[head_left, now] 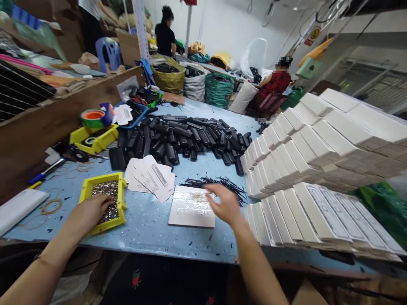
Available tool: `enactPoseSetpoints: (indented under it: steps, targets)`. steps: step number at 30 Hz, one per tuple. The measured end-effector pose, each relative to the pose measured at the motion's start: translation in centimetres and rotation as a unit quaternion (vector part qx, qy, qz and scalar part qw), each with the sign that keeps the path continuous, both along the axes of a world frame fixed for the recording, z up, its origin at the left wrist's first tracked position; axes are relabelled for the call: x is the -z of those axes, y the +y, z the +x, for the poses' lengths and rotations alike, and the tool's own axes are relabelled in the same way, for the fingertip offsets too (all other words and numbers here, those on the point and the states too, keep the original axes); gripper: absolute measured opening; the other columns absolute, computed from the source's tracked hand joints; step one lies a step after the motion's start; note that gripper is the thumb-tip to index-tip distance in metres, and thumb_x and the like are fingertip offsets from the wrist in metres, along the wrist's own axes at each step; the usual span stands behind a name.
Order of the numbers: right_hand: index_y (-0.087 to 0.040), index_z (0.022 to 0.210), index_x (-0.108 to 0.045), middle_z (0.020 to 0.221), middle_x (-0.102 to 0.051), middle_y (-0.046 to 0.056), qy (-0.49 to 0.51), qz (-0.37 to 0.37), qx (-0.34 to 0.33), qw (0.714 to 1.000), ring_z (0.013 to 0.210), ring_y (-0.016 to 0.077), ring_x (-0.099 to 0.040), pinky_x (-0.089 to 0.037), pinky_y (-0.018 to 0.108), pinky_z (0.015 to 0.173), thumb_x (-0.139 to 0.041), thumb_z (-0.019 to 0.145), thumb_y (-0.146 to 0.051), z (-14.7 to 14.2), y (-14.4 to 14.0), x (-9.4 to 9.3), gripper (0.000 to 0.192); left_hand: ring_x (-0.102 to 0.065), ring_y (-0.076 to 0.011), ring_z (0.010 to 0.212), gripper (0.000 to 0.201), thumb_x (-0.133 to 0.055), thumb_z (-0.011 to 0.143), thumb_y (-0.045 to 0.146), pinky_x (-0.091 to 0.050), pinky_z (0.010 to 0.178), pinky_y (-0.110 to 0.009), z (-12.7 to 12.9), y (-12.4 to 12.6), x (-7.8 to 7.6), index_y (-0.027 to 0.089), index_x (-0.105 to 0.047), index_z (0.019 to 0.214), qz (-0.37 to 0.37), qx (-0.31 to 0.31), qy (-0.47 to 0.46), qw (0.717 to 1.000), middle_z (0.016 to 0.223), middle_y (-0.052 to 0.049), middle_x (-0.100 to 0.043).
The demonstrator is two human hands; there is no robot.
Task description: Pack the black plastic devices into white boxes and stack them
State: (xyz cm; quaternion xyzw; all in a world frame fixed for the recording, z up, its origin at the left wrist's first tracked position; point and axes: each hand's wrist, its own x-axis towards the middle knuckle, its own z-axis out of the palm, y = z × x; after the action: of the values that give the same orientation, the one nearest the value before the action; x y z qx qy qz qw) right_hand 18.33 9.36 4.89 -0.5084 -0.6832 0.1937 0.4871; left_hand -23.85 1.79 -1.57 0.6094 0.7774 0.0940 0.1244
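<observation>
At seven o'clock on the counter [149, 228], the left hand [92, 212] dips loose fingers into the yellow tray [85, 191] of small metal bits. The right hand [224, 205] hovers with fingers spread, grasping nothing, over the white tile [189, 209] beside black pins [219, 184].

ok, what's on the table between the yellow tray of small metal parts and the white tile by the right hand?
Head view: mostly bare blue table between yellow tray and white tile; a fan of white printed cards lies just behind that gap.

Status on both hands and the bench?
Left hand dipped in yellow plastic tray of small metal parts. Right hand open above white flat box. Nothing blocking.
</observation>
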Motion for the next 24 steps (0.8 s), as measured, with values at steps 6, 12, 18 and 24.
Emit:
enactPoseSetpoints:
  steps: [6,12,18,24]
  targets:
    - [-0.007,0.139,-0.042,0.145,-0.034,0.015,0.036,-0.259,-0.084,0.962,0.134,0.0194,-0.041,-0.033,0.037,0.118,-0.059,0.078,-0.029,-17.9,14.2,6.1,0.067,-0.066,-0.0264,0.092,0.039,-0.054,0.075,0.056,-0.051,0.088,-0.040,3.6,-2.3,-0.7,0.023,-0.072,0.089,0.141,-0.116,-0.219,0.959,0.097,-0.004,-0.074]
    - [-0.006,0.140,-0.037,0.142,-0.039,0.015,0.092,-0.325,-0.111,0.935,0.135,0.0188,-0.042,-0.030,0.039,0.121,-0.055,0.075,-0.013,-17.3,14.2,7.1,0.068,-0.065,-0.0204,0.078,0.038,-0.072,0.067,0.055,-0.054,0.075,-0.031,9.6,-4.9,0.4,0.020,-0.073,0.080,0.093,-0.120,-0.480,0.864,0.083,-0.006,-0.071]
    - [-0.016,0.122,-0.047,0.113,-0.059,0.008,0.361,-0.413,-0.209,0.810,0.093,0.0140,-0.064,-0.055,0.037,0.088,-0.062,0.073,-0.039,-7.9,4.0,8.2,0.055,-0.062,-0.0136,0.074,0.040,-0.083,0.059,0.046,-0.052,0.075,-0.027,14.7,-2.1,0.8,0.017,-0.069,0.083,0.009,-0.187,-0.707,0.682,0.077,-0.002,-0.067]
    - [-0.017,0.088,-0.034,0.075,-0.049,-0.004,0.514,-0.220,-0.081,0.825,0.071,0.0038,-0.055,-0.053,0.026,0.078,-0.061,0.069,-0.032,-9.4,-2.2,5.0,0.037,-0.060,-0.0107,0.071,0.035,-0.084,0.059,0.033,-0.049,0.073,-0.024,18.3,0.1,0.5,0.015,-0.065,0.083,0.004,-0.136,-0.743,0.655,0.076,-0.001,-0.065]
